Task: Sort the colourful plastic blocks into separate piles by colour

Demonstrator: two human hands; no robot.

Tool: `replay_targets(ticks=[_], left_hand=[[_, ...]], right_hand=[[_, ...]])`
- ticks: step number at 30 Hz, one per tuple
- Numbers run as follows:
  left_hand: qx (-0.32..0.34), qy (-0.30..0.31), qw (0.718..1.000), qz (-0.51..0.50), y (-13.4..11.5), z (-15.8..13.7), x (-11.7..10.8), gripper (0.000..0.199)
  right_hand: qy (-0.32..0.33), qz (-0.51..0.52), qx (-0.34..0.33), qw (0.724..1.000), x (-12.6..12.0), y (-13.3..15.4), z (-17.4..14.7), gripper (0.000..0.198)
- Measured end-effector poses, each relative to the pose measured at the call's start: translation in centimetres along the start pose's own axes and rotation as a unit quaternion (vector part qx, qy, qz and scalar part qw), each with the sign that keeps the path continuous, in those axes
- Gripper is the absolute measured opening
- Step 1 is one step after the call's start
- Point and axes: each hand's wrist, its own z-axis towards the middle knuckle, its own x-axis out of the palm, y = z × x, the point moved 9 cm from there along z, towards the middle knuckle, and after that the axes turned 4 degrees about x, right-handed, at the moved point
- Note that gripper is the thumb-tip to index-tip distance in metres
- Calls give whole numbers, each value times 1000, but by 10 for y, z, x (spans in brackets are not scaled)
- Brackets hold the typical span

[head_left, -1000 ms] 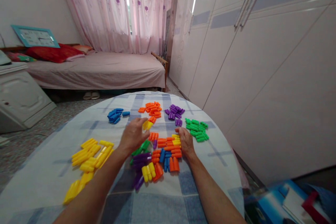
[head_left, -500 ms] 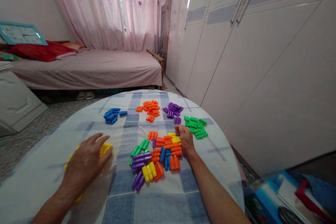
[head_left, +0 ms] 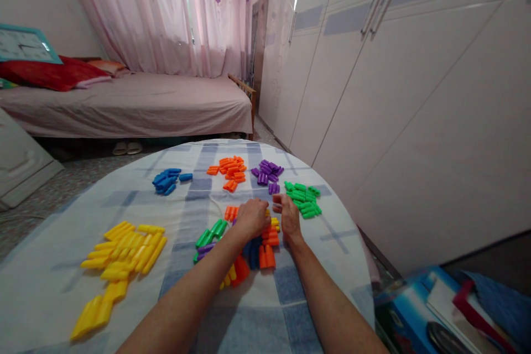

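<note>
Two bare hands meet over a mixed heap of small plastic bullet-shaped pieces (head_left: 253, 251) at the centre of a round table under a blue-and-white checked cloth (head_left: 290, 310); going from 9 o'clock across: a spread of yellow plastic pieces (head_left: 124, 249) lies well apart at the table's 9 o'clock edge, with a few more yellow ones (head_left: 93, 312) at about 8 o'clock, and a small cluster of blue pieces (head_left: 166, 180) sits at 11 o'clock. Next, the left hand (head_left: 251, 218) rests knuckles-up on the mixed heap, fingers curled down narrowly into the pieces; whether it grips one I cannot tell. A pile of orange pieces (head_left: 229, 168) lies at 12 o'clock beyond it, with purple pieces (head_left: 266, 171) just beside that at about 1 o'clock. The right hand (head_left: 287, 217) sits just beside the left at the heap's 3 o'clock side, fingers bent and close together on the pieces, its hold likewise unclear. A pile of green pieces (head_left: 304, 199) lies near it at 2 o'clock
</note>
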Motion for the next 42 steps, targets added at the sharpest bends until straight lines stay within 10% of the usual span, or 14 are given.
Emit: replay_targets(ticks=[13,19,26,34,42], left_hand=[[12,-44,994,-95,5,-2,0,21],[40,-153,976,-147,7,-20,-44,28],[-97,-156,976,117,107,-98,-92,39],[-190,-88,951,229,203,-150,-74,34],[-75,-206,966,137,122,-116,-89,35]], right_hand=[[-3,-24,-2,1000,0,4,0,44],[1,-9,16,1000,0,-2,2,48],[-4,-25,11,1000,3,0,1,51],[-2,-36,17,999,4,1,1,48],[-9,-24,10,1000,2,-3,2,51]])
